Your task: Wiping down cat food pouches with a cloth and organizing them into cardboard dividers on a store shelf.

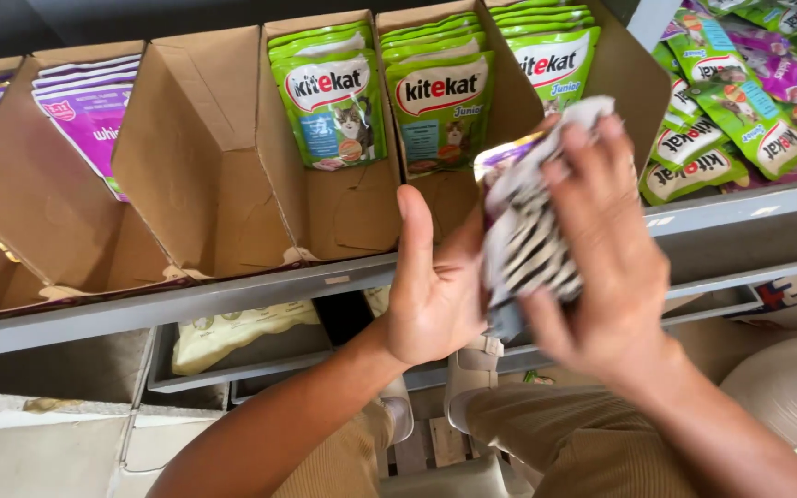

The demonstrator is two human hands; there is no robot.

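My left hand (431,286) cups a purple pouch (507,166) from the left, thumb pointing up. My right hand (601,249) presses a striped black-and-white cloth (532,244) flat against the pouch's front, fingers spread over it. Both hands are held in front of a grey shelf (232,300). Just behind them stand cardboard display boxes with several green pet food pouches (329,97) standing upright. Most of the purple pouch is hidden by the cloth and my right hand.
An empty cardboard box (209,157) sits left of the green pouches, and purple pouches (89,111) fill the box further left. Loose green and purple pouches (749,101) pile at the right. A pale bag (232,332) lies on the lower shelf. My knees are below.
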